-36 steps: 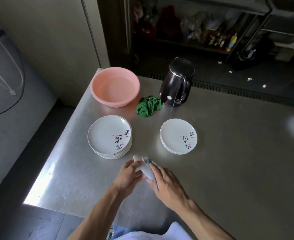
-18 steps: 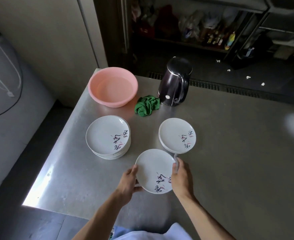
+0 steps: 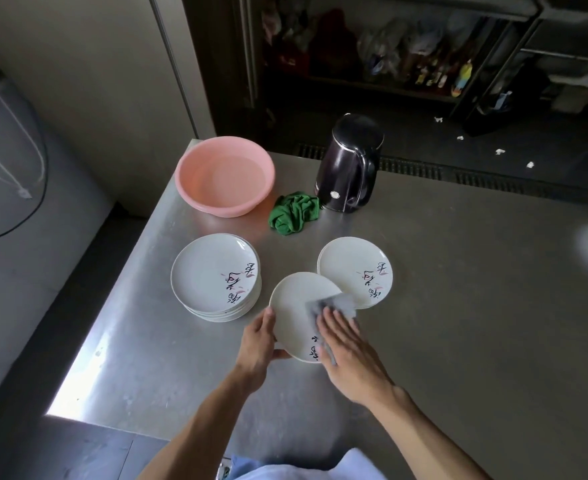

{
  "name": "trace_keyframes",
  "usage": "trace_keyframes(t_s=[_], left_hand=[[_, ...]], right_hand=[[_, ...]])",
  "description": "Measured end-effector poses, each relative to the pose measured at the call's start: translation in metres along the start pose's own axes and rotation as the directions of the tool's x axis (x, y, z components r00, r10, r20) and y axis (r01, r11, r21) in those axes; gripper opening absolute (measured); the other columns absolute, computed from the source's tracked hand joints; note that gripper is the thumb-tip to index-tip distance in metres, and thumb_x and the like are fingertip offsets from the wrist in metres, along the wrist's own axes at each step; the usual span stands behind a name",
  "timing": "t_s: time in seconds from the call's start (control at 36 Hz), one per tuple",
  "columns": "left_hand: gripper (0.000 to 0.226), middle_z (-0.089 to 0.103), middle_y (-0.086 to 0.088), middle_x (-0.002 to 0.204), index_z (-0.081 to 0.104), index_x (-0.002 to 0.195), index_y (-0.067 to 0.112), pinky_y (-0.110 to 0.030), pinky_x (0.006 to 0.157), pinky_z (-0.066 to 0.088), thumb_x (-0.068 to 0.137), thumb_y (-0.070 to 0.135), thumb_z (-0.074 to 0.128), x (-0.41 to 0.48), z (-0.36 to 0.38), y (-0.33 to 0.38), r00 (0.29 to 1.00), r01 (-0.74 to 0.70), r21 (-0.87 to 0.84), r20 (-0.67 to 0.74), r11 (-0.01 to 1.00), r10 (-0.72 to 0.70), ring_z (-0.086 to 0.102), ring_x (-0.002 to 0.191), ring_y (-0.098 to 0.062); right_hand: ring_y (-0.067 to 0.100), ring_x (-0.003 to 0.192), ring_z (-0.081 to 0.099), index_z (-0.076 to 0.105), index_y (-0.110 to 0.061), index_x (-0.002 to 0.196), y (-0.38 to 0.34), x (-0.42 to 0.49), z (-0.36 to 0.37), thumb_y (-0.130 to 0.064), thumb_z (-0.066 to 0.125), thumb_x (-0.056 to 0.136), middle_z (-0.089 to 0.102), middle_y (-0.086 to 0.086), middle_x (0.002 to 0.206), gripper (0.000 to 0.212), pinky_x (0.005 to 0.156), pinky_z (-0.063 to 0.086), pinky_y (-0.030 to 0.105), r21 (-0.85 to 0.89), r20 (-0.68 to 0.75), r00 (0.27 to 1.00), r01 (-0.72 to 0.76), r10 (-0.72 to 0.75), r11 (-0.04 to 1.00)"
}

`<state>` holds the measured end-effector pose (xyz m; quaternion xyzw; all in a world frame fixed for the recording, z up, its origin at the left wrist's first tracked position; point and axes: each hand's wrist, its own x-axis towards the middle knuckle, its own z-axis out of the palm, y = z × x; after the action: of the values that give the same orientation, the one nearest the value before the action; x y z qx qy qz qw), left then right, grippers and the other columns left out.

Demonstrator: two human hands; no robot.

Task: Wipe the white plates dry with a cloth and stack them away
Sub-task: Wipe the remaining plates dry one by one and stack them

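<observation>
Steel table (image 3: 458,306) with dishes, a basin and a kettle.
A pink basin (image 3: 199,157) sits at the far left corner. A black kettle (image 3: 349,164) stands to its right by the far edge. A crumpled green cloth (image 3: 294,213) lies between them, just beside the kettle's base. Nearer in, a tall plate stack (image 3: 213,275) stands close to the left edge, and a low plate stack (image 3: 358,268) stands apart to its right.

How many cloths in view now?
2: a grey cloth pressed on the held plate by the right hand; a crumpled green cloth beside the kettle.
</observation>
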<state>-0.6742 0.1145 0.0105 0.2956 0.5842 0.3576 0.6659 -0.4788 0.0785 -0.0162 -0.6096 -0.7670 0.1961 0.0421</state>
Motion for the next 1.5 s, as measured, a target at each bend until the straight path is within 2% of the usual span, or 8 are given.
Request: trace_keyframes(t_s=[0.08,0.31,0.56,0.89,1.03,1.25,1.42,1.5], left_hand=[[0.042,0.068,-0.023,0.122,0.067,0.128,0.017,-0.057,0.081,0.063,0.111,0.042,0.039,0.002,0.013,0.001,0.999,0.027,0.047,0.026,0.999,-0.028,0.065,0.115,-0.042],[0.041,0.077,-0.009,0.095,0.066,0.102,0.011,-0.031,0.062,0.060,0.112,0.039,0.037,0.031,0.043,0.009,0.997,0.073,-0.125,-0.020,0.990,-0.076,0.076,0.089,-0.022],[0.036,0.059,-0.012,0.107,0.067,0.108,0.011,-0.033,0.055,0.061,0.113,0.028,0.036,0.077,0.083,0.016,0.976,0.097,-0.101,-0.185,0.990,-0.115,0.060,0.100,-0.026],[0.028,0.066,-0.011,0.098,0.067,0.127,0.006,-0.035,0.063,0.064,0.107,0.015,0.048,0.104,0.107,0.008,0.979,0.104,0.074,-0.182,0.992,-0.089,0.064,0.083,-0.017],[0.038,0.059,-0.027,0.133,0.061,0.136,0.006,-0.047,0.069,0.066,0.102,0.015,0.046,0.102,0.113,0.008,0.978,0.184,0.287,-0.151,0.940,-0.146,0.064,0.111,-0.040],[0.042,0.054,-0.018,0.132,0.049,0.142,0.007,-0.029,0.049,0.059,0.101,0.017,0.047,0.099,0.120,0.002,0.963,0.240,0.415,0.009,0.877,-0.268,0.059,0.098,-0.023],[0.038,0.062,-0.009,0.094,0.059,0.128,-0.003,-0.039,0.077,0.058,0.097,0.019,0.053,0.101,0.102,0.029,0.990,0.124,0.566,-0.012,0.815,-0.143,0.059,0.084,-0.027],[0.041,0.070,-0.025,0.115,0.060,0.134,0.001,-0.034,0.074,0.048,0.097,0.017,0.053,0.098,0.075,0.059,1.000,0.006,0.614,-0.023,0.789,0.010,0.064,0.091,-0.033]], right_hand=[[0.019,0.154,0.000,0.008,-0.015,0.160,-0.004,0.025,-0.008,-0.044,0.025,0.106,0.001,0.005,0.168,0.064,0.124,-0.002,0.039,0.010,0.042,0.967,-0.252,0.252,0.968],[0.008,0.143,0.038,0.056,-0.017,0.140,-0.025,0.021,-0.025,-0.040,0.035,0.103,0.050,-0.005,0.149,0.048,0.123,0.021,0.035,0.220,-0.179,0.984,0.042,-0.002,0.975],[0.019,0.077,0.066,0.070,-0.021,0.092,-0.004,-0.009,-0.032,-0.030,0.049,0.100,0.074,-0.007,0.088,0.024,0.067,0.049,0.030,0.376,-0.387,0.848,-0.213,0.362,0.902],[0.027,0.068,0.069,0.049,-0.022,0.071,0.032,-0.018,-0.016,-0.039,0.042,0.101,0.060,0.000,0.066,0.035,0.064,0.055,0.042,0.586,-0.003,0.764,-0.521,0.645,0.620],[0.009,0.049,0.065,0.054,-0.027,0.069,0.031,-0.015,-0.014,-0.046,0.040,0.096,0.062,-0.010,0.062,0.036,0.046,0.052,0.026,0.693,0.076,0.738,-0.523,0.671,0.497],[0.000,0.046,0.060,0.060,-0.021,0.070,0.024,-0.002,-0.014,-0.028,0.047,0.101,0.063,-0.003,0.057,0.034,0.036,0.039,0.009,0.778,0.084,0.705,-0.488,0.705,0.395],[0.018,0.062,0.067,0.067,-0.018,0.084,0.011,0.024,-0.013,-0.040,0.048,0.098,0.069,-0.001,0.067,0.032,0.045,0.047,0.017,0.851,0.300,0.662,-0.512,0.687,0.121],[0.013,0.077,0.070,0.069,-0.017,0.104,-0.012,0.051,-0.016,-0.039,0.051,0.102,0.075,0.002,0.092,0.028,0.062,0.051,0.026,0.894,0.394,0.677,-0.439,0.622,-0.089]])
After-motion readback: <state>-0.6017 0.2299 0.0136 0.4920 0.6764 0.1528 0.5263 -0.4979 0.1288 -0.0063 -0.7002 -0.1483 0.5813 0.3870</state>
